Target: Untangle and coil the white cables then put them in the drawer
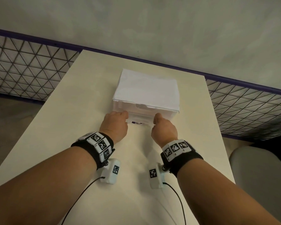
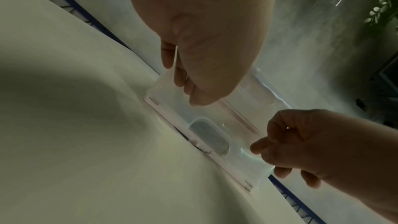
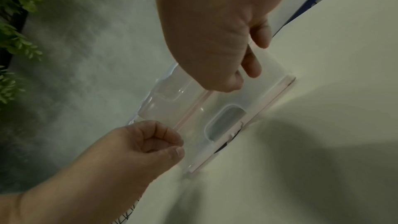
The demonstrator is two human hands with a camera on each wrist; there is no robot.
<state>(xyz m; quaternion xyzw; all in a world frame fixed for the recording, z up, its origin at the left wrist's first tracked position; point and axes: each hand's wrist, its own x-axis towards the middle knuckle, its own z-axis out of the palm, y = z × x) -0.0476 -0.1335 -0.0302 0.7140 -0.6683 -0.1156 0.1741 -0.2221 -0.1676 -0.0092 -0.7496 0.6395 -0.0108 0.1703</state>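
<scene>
The pale counter [image 1: 71, 111] runs back to a grey wall, with black wire mesh panels [image 1: 31, 69] under a purple rail on either side. Near its far middle stands a white, translucent drawer unit [image 1: 146, 88], two drawers high. The lower drawer [image 1: 140, 118] is the one held, by the two ends of its front panel. The left hand [image 1: 115, 124] has its grip clenched on the panel's left end, thumb in front and fingers curled behind; the right hand [image 1: 163, 127] grasps the right end likewise, pinching the edge. A rounded handle recess [image 3: 224, 123] sits in the panel between the hands. White cables cannot be made out in any view.
</scene>
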